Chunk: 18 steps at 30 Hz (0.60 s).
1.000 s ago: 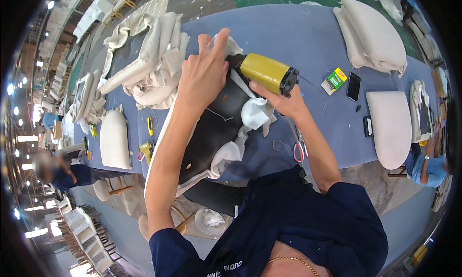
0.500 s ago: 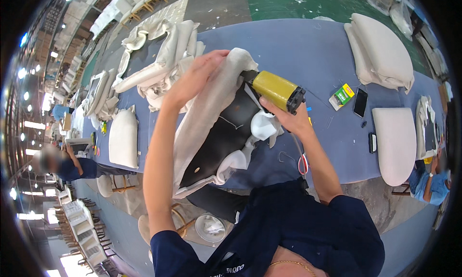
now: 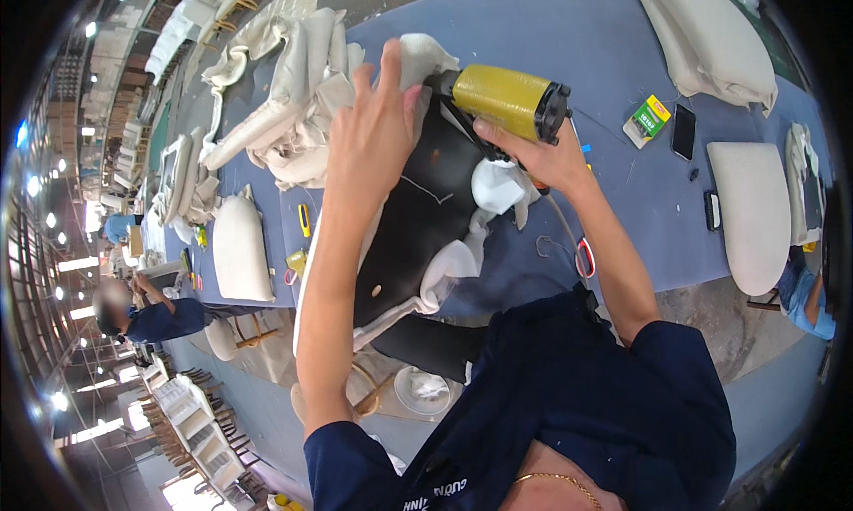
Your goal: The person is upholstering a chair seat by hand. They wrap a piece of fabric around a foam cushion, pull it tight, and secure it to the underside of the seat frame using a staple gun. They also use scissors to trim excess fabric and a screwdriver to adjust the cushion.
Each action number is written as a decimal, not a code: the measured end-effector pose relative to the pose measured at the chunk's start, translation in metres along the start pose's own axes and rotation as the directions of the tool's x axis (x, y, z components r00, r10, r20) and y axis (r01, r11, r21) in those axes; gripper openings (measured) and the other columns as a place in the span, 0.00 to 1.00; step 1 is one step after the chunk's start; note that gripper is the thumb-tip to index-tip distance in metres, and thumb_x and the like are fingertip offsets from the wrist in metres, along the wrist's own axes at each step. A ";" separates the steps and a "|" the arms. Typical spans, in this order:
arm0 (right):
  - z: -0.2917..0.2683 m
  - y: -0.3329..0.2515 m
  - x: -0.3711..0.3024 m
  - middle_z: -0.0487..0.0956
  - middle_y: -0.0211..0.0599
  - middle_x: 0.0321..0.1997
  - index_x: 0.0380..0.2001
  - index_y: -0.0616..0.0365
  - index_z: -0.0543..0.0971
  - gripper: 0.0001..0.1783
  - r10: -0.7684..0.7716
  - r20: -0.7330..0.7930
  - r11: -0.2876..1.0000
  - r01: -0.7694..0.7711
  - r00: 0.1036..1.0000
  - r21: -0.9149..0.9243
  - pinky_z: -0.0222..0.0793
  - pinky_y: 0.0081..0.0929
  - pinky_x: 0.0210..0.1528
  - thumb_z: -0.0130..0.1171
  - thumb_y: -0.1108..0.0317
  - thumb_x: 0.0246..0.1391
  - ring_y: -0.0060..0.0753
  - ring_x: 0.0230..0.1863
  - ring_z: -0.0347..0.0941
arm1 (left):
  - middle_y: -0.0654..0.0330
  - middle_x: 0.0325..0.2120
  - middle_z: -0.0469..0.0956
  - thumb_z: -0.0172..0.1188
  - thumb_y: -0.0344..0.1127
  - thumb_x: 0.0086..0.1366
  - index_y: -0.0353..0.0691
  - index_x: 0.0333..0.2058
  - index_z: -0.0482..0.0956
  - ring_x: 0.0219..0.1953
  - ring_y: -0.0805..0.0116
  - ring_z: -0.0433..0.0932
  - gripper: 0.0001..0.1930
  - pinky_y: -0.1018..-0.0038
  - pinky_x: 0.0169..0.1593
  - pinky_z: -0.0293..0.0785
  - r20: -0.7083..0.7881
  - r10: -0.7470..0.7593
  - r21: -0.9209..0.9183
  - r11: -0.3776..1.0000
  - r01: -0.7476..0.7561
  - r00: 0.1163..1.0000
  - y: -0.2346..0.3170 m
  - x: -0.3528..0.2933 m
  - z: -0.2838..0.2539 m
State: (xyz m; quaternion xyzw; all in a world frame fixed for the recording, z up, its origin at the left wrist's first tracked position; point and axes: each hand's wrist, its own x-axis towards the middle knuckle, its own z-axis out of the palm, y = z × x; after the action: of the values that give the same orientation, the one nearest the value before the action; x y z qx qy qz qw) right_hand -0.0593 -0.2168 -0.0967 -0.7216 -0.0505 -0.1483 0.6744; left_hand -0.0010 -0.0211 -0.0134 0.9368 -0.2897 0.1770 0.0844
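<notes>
My right hand (image 3: 549, 163) grips a yellow and black staple gun (image 3: 505, 100) by its handle. The gun's nose points left, at the top end of a chair pad with a black back (image 3: 422, 213). Beige fabric (image 3: 426, 56) wraps that top end. My left hand (image 3: 371, 142) is over the pad's left edge with its fingers spread and raised, the thumb close to the gun's nose. Whether the thumb presses the fabric is hard to see. Loose white lining (image 3: 449, 264) bunches along the pad's right edge, and a hose (image 3: 562, 219) trails below my right hand.
Fabric covers (image 3: 293, 111) are heaped at the left of the blue table (image 3: 613, 235). A finished pad (image 3: 242, 249) lies left, others (image 3: 753, 213) right. A small box (image 3: 647, 120), a phone (image 3: 683, 132) and scissors (image 3: 585, 258) lie right. A co-worker (image 3: 164, 320) stands left.
My left hand has come off the fabric's outer side and turned over the pad's edge, its fingers now spread. The staple gun stays at the pad's top end. The whole view has shifted.
</notes>
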 end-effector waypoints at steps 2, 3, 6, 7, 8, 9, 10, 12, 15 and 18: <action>-0.001 -0.007 -0.003 0.85 0.38 0.44 0.47 0.59 0.82 0.25 0.162 0.034 0.985 -0.164 0.986 0.059 0.74 0.30 0.53 0.76 0.58 0.49 0.31 0.45 0.81 | 0.37 0.49 0.73 0.56 0.38 0.71 0.47 0.65 0.59 0.32 0.31 0.79 0.27 0.46 0.33 0.77 0.031 0.021 0.015 1.000 -0.022 0.999 0.004 0.002 -0.002; -0.002 -0.012 -0.003 0.85 0.38 0.44 0.48 0.60 0.82 0.26 0.189 0.055 0.980 -0.191 0.981 0.052 0.74 0.30 0.53 0.76 0.58 0.48 0.30 0.45 0.81 | 0.38 0.50 0.72 0.59 0.35 0.68 0.50 0.68 0.56 0.31 0.32 0.79 0.33 0.47 0.33 0.78 0.060 0.034 0.006 0.999 -0.035 0.998 0.004 0.002 -0.002; -0.005 -0.021 -0.004 0.85 0.39 0.44 0.48 0.62 0.81 0.28 0.151 0.093 0.988 -0.153 0.984 0.011 0.74 0.29 0.53 0.77 0.57 0.48 0.30 0.46 0.81 | 0.38 0.52 0.71 0.61 0.33 0.66 0.51 0.70 0.54 0.30 0.33 0.80 0.37 0.49 0.34 0.79 0.057 0.079 0.028 0.996 -0.081 0.995 0.002 0.001 -0.001; -0.006 -0.022 -0.005 0.85 0.39 0.43 0.47 0.63 0.81 0.28 0.120 0.103 0.993 -0.120 0.987 -0.007 0.74 0.29 0.54 0.77 0.57 0.48 0.30 0.46 0.81 | 0.38 0.52 0.71 0.61 0.32 0.65 0.52 0.70 0.53 0.30 0.33 0.80 0.38 0.49 0.34 0.80 0.063 0.079 0.035 0.996 -0.081 0.995 0.002 0.000 0.000; -0.005 -0.021 -0.007 0.85 0.39 0.43 0.47 0.62 0.81 0.28 0.140 0.091 0.990 -0.140 0.986 -0.015 0.74 0.29 0.53 0.77 0.57 0.48 0.30 0.45 0.81 | 0.38 0.53 0.71 0.62 0.32 0.64 0.52 0.71 0.53 0.30 0.33 0.80 0.39 0.50 0.34 0.80 0.068 0.078 0.046 0.996 -0.082 0.995 0.002 -0.001 -0.001; -0.003 -0.016 -0.009 0.85 0.39 0.43 0.47 0.62 0.81 0.27 0.161 0.078 0.987 -0.160 0.984 -0.024 0.74 0.29 0.53 0.77 0.57 0.48 0.30 0.45 0.81 | 0.37 0.53 0.70 0.62 0.31 0.63 0.52 0.71 0.53 0.30 0.34 0.80 0.40 0.50 0.34 0.80 0.073 0.078 0.056 0.995 -0.082 0.994 0.004 -0.001 -0.002; -0.003 -0.014 -0.011 0.85 0.39 0.43 0.47 0.61 0.81 0.27 0.182 0.066 0.983 -0.180 0.981 -0.033 0.74 0.29 0.52 0.77 0.57 0.48 0.30 0.44 0.81 | 0.37 0.53 0.70 0.63 0.30 0.62 0.52 0.71 0.52 0.30 0.34 0.80 0.42 0.50 0.34 0.80 0.082 0.083 0.055 0.995 -0.087 0.993 0.006 -0.001 -0.003; -0.006 -0.012 -0.013 0.83 0.40 0.45 0.46 0.60 0.82 0.27 0.168 0.115 0.983 -0.157 0.979 -0.092 0.72 0.33 0.54 0.76 0.53 0.49 0.35 0.47 0.79 | 0.37 0.54 0.69 0.64 0.27 0.59 0.51 0.71 0.52 0.30 0.34 0.81 0.44 0.51 0.34 0.80 0.095 0.090 0.059 0.994 -0.096 0.991 0.009 -0.001 -0.008; -0.002 0.010 -0.024 0.81 0.43 0.45 0.47 0.58 0.82 0.30 0.130 0.130 0.982 -0.109 0.983 -0.156 0.68 0.36 0.58 0.74 0.47 0.50 0.42 0.51 0.74 | 0.37 0.55 0.68 0.66 0.24 0.54 0.52 0.72 0.51 0.30 0.34 0.80 0.49 0.51 0.34 0.81 0.127 0.086 0.043 0.995 -0.093 0.988 0.014 -0.002 -0.011; 0.002 0.030 -0.033 0.81 0.42 0.44 0.48 0.54 0.82 0.28 0.142 0.133 0.965 -0.107 0.981 -0.240 0.67 0.36 0.59 0.74 0.47 0.50 0.43 0.51 0.74 | 0.38 0.57 0.66 0.65 0.22 0.51 0.49 0.72 0.48 0.28 0.34 0.80 0.51 0.51 0.32 0.80 0.146 0.103 0.052 0.992 -0.111 0.984 0.016 0.000 -0.012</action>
State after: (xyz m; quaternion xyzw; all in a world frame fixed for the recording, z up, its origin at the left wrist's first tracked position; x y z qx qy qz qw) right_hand -0.0818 -0.2134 -0.1347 -0.8061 -0.0374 -0.0560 0.5879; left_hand -0.0134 -0.0312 -0.0014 0.9323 -0.3394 0.1224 0.0259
